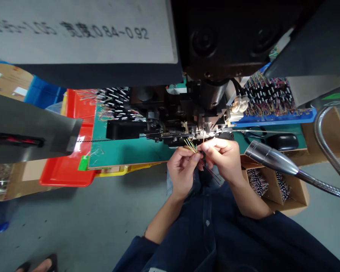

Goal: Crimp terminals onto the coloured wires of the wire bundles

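Left hand: your left hand (181,170) is curled closed, thumb and forefinger pinching a small bunch of thin multicoloured wires (191,145).
Right hand: your right hand (218,158) is also nearly closed, its fingertips (209,144) gripping the wire ends from the other side, just beside your left hand.
Wires: yellow, green and orange strands fan out between your fingers, right below the machine's metal head. Darker strands hang down past your wrists.
Machine: a black and steel crimping press (205,132) stands directly ahead of your hands. Above it is a grey plate (73,30) printed with "0.84-0.92".
Bench: a green work mat (124,151) lies under the press. A red plastic tray (65,166) sits at its left edge.
Right side: a blue rack (274,118) holds a dense bundle of black-tipped wires (268,96). Dark-handled scissors (253,132) and a black computer mouse (283,142) lie on the mat below it.
Lower right: a silver gooseneck lamp (269,158) crosses above a divided cardboard box (283,198) holding more wire bundles.
Clothing: your dark navy sleeves (150,251) are pushed back from your wrists.
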{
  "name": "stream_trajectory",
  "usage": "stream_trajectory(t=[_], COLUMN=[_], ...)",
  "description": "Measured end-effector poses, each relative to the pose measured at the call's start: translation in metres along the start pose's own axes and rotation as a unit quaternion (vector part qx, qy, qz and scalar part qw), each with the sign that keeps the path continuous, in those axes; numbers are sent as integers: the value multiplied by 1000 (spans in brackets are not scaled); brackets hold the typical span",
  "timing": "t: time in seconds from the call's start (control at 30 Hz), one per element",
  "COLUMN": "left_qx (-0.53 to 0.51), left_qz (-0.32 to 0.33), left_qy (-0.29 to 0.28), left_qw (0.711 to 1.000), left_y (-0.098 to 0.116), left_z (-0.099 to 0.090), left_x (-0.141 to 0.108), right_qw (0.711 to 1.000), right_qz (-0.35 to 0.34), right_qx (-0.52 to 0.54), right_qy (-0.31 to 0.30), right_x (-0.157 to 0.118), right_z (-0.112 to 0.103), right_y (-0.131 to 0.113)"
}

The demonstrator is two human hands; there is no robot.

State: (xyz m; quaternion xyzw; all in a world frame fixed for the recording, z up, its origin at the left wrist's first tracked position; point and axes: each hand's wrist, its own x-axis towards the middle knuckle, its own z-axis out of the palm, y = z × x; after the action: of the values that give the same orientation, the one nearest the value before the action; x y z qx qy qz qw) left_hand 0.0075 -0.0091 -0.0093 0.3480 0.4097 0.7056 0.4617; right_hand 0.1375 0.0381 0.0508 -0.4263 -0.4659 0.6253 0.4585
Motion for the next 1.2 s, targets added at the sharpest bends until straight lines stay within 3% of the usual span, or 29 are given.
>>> stream_trajectory(t=[0.13, 0.33, 0.47, 0.6, 0.87, 1.1, 1.2], left_qx=[-14, -23, -34, -38, -9, 6, 0], left_qz=[-5, -11, -20, -34, -12, -11, -14], left_qy=[-8, 33, 31, 8, 30, -2, -16], left_qw=[1000, 999, 999, 999, 999, 1000, 1000], left_y=[1, 0, 2, 4, 4, 2, 1], left_z=[1, 3, 5, 5, 5, -2, -1], left_x=[0, -2, -2, -3, -1, -6, -7], right_qw=[999, 997, 999, 999, 998, 991, 990], right_qz=[-35, -53, -21, 1, 5, -116, -109], right_qx=[-31, -24, 42, 39, 62, -66, -91], right_qy=[20, 49, 26, -8, -24, 15, -7], right_x=[-4, -8, -7, -5, -8, -8, -7], right_z=[1, 5, 6, 6, 1, -1, -2], right_y=[1, 6, 5, 2, 11, 18, 14])
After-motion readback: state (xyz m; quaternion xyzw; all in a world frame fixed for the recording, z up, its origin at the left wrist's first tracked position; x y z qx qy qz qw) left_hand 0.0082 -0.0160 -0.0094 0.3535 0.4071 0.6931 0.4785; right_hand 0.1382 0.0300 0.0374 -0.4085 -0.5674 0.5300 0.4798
